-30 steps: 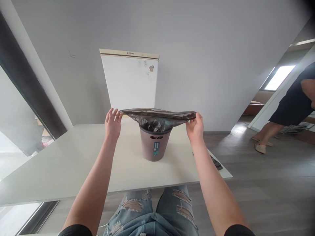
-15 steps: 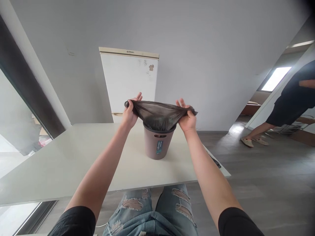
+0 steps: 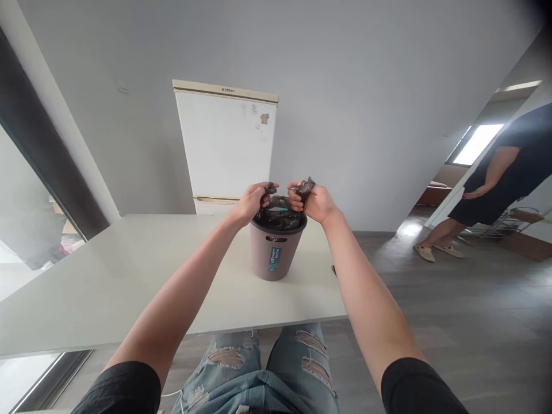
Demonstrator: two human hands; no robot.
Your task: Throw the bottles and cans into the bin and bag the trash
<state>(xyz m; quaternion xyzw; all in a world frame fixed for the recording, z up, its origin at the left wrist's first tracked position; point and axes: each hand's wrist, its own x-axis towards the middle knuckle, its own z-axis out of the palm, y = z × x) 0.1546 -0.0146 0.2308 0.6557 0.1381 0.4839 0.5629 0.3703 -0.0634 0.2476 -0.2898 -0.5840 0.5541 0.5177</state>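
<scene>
A mauve trash can (image 3: pixel 264 253) with a dark rim and a blue label stands upright on the pale table. Inside its mouth hangs a thin black garbage bag (image 3: pixel 280 219), its upper part bunched above the rim. My left hand (image 3: pixel 253 202) is closed on one gathered side of the bag, over the can's left edge. On the other side my right hand (image 3: pixel 318 202) grips a second bunched part, with a crumpled tuft sticking up past the fingers. The two hands are close together, a small gap between them.
The pale table (image 3: pixel 172 270) spreads far to the left. Part of a dark item (image 3: pixel 333 269) shows beside my right forearm. Behind the table stands a white refrigerator (image 3: pixel 224 138) against the grey wall. At the right, another person (image 3: pixel 495 172) stands on the floor.
My hands have come inward and slightly down, from holding the bag stretched wide to gripping it bunched over the can. The person at the right has shifted, and an arm now hangs lower.
</scene>
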